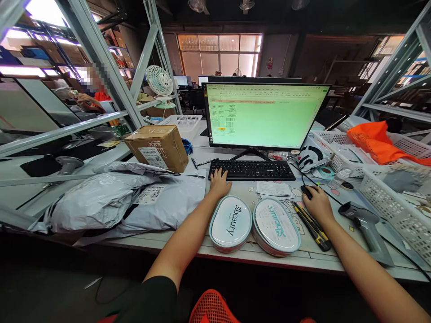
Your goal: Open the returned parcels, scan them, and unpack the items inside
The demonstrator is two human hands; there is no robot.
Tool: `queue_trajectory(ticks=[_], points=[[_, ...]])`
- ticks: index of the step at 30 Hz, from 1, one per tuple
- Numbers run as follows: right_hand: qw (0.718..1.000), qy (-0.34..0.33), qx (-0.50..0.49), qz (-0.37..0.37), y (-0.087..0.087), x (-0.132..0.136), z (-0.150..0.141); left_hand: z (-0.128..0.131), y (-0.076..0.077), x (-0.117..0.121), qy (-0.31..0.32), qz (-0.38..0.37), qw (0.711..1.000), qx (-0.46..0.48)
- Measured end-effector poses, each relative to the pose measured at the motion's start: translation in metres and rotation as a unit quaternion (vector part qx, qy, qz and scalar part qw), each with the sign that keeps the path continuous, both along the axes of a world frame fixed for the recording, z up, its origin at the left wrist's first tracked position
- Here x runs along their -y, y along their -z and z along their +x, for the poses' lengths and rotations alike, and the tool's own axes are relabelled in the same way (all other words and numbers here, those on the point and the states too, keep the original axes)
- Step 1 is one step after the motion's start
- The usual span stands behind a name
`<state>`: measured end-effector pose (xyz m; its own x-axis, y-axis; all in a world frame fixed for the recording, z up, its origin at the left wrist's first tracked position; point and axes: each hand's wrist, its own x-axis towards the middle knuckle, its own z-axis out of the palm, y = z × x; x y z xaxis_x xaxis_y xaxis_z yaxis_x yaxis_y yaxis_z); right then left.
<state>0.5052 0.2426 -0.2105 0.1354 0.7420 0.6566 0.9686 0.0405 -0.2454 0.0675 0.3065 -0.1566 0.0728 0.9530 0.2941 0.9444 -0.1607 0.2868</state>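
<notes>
My left hand [219,184] rests on the left end of a black keyboard [266,171], its fingers spread over the keys and holding nothing. Over a black computer mouse [306,192] to the right of the keyboard, my right hand [318,204] is closed. A lit monitor [259,116] showing a spreadsheet stands behind the keyboard. Between my forearms sit two oval cases with clear lids, a left one [231,222] marked "beauty" and a right one [276,226] with similar lettering. A yellow and black utility knife [311,226] lies beside my right forearm.
Grey plastic mailers [175,202] and a cardboard box [156,146] are piled on the left. A barcode scanner [365,224] lies at the right, near white baskets [393,215] and an orange cloth [377,141]. Metal frame posts flank the desk. Another person is partly visible far left.
</notes>
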Motion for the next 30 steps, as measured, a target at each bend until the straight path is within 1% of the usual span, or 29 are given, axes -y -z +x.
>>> queue_trajectory(ticks=[8, 20, 30], points=[[1.0, 0.012, 0.009, -0.007, -0.0007, 0.0016, -0.0011, -0.0009, -0.0004, 0.0005, 0.003, -0.003, 1.0, -0.001], [1.0, -0.003, 0.023, 0.001, 0.0031, -0.005, 0.0026, -0.001, 0.002, 0.0001, 0.001, -0.004, 1.0, -0.001], [0.999, 0.01, 0.033, -0.017, -0.0011, -0.0016, -0.0008, -0.004, -0.0045, -0.0007, -0.01, 0.036, 0.999, 0.003]])
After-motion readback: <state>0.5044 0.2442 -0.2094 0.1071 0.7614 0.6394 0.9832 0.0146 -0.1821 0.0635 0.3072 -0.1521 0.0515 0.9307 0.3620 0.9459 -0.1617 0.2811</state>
